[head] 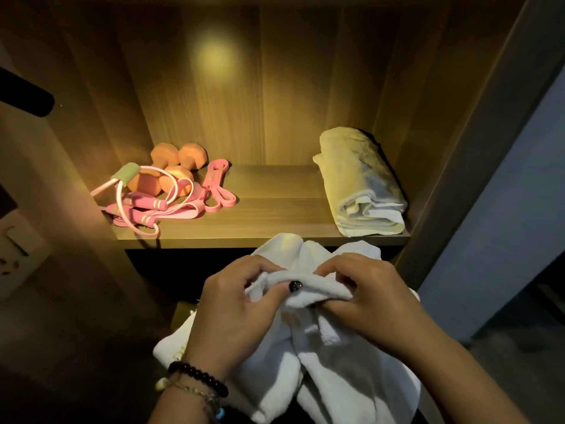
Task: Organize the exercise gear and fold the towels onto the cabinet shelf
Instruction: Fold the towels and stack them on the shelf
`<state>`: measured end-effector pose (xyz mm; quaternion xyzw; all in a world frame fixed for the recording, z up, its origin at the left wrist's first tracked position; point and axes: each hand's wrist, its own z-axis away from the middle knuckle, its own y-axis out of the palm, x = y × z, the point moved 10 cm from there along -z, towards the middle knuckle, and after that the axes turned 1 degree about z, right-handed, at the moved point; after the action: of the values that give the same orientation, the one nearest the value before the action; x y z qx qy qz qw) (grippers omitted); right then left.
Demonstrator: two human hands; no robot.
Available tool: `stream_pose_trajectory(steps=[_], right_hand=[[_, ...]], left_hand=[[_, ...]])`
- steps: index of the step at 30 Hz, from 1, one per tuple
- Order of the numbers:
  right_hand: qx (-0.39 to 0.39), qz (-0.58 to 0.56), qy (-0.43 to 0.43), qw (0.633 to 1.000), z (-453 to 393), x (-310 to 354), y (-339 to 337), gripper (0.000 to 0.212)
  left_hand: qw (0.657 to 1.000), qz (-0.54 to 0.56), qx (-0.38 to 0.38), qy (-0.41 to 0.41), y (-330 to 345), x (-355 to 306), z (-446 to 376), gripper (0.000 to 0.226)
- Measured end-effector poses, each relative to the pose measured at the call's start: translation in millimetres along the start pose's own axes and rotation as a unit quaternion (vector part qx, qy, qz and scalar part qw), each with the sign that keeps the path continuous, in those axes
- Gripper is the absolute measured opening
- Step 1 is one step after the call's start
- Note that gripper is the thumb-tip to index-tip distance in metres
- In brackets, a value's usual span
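A soft white terry towel (333,356) is pinched along a rolled edge by the left hand (235,313) and right hand (370,298), fingers curled, below the wood-grain shelf (269,215). On it, a folded towel (360,182) is laid right; rounded orange dumbbells (174,166) and pink bands (214,188) are heaped left.

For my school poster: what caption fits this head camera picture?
Both hands, left and right, grip a white towel before the shelf.

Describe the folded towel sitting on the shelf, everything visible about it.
The folded towel lies on the right side of the wooden shelf, close to the cabinet's right wall. It looks like pale terry cloth, tinted yellow by the warm cabinet light. It is folded into a thick oblong bundle running front to back, its layered edges showing at the front end near the shelf lip. Neither hand touches it, and it sits apart from the pink exercise gear on the left.
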<state>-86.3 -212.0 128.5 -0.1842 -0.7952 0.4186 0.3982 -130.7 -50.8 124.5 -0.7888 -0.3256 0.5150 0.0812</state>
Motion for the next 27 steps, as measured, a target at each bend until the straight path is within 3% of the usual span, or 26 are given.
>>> stream_pose_trajectory(steps=[5,8,12,17,20,23,27], right_hand=[[-0.010,-0.077,0.050,0.996,6,-27,-6,0.027],[-0.072,-0.039,0.096,0.992,13,-62,-34,0.008],[-0.162,-0.038,0.080,0.983,13,-66,-63,0.025],[-0.102,-0.046,-0.027,0.993,-2,-16,-41,0.023],[-0.084,-0.044,-0.052,0.994,-5,3,-31,0.017],[-0.083,-0.038,-0.042,0.995,-3,1,-30,0.018],[-0.067,-0.030,0.019,0.997,3,-32,-28,0.014]], left_hand=[[0.978,0.019,-0.179,-0.109,-35,32,5,0.017],[0.946,0.035,-0.258,-0.193,-62,63,11,0.020],[0.954,0.050,-0.209,-0.208,-55,67,9,0.016],[1.000,-0.003,-0.008,-0.017,-3,-3,-3,0.050],[0.995,-0.037,0.084,0.044,28,-20,4,0.041],[0.997,-0.052,0.043,0.038,26,-16,5,0.017],[0.994,0.020,-0.102,-0.040,-4,10,4,0.016]])
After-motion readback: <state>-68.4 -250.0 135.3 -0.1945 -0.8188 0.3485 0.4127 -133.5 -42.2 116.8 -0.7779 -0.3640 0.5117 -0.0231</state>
